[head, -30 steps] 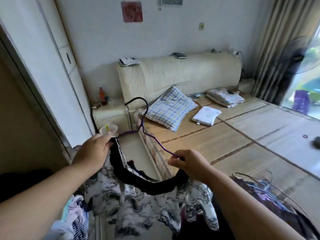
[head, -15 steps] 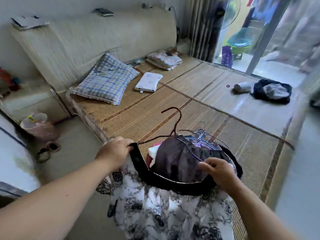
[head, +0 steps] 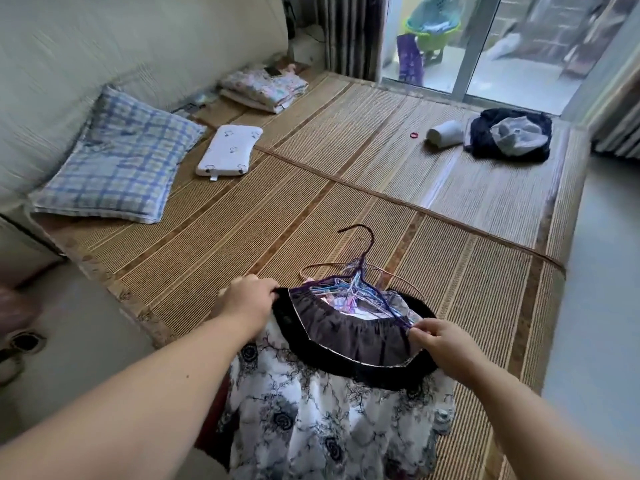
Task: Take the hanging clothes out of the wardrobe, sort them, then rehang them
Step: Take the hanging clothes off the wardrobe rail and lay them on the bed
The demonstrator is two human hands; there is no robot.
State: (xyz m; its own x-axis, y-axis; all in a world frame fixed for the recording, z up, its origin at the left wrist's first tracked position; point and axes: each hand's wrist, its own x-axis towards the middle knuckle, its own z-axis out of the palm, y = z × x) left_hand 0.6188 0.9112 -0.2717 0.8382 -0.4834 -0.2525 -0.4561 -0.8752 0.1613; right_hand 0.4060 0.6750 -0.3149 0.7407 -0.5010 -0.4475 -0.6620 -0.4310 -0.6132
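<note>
A white skirt with a black flower print (head: 322,410) and a black waistband hangs from a thin purple wire hanger (head: 363,258). My left hand (head: 247,301) grips the left end of the waistband. My right hand (head: 440,337) pinches the right end of the waistband together with the hanger's wire. I hold the skirt over the near edge of the bed. Beneath it lies a pile of clothes with several wire hangers (head: 346,289) tangled on top.
The bed is covered by a woven straw mat (head: 311,188). On it lie a blue checked pillow (head: 117,161), a small white pillow (head: 228,150), folded bedding (head: 263,88), a white roll (head: 445,133) and a dark clothes heap (head: 509,136). A glass door (head: 485,46) stands at the back right.
My view turned right, from the wardrobe side and bedside table to the bed. I carried the skirt on its hanger over the bed's edge, above the pile of hangers.
</note>
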